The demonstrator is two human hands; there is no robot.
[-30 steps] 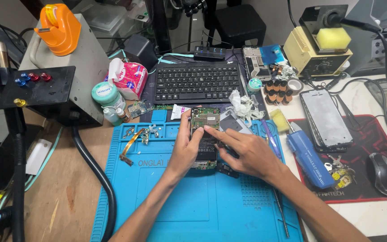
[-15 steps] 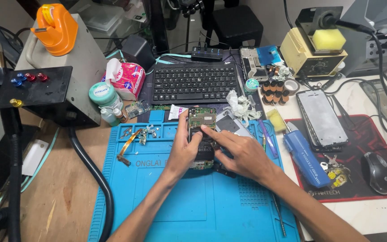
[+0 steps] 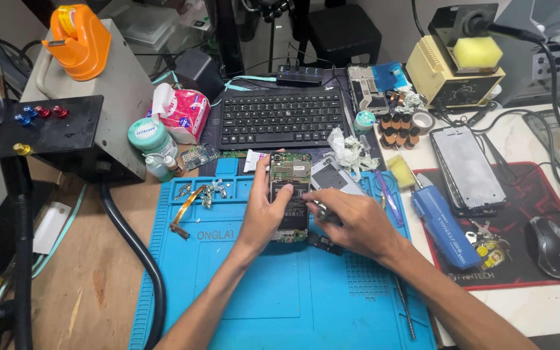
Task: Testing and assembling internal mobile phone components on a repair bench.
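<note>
An opened phone with its back off, green board and black battery showing, lies on the blue work mat. My left hand grips its left edge, thumb up by the top corner. My right hand holds a small metal tool whose tip touches the middle of the phone. A grey back cover lies just right of the phone.
Black keyboard behind the mat. Loose flex cable and small parts at the mat's upper left. Blue electric tool, a bare phone screen, keys and a mouse on the right. Soldering station far right, grey machine at left.
Both hands and the phone stay in nearly the same place; my right hand's fingers have shifted slightly on the tool over the phone.
</note>
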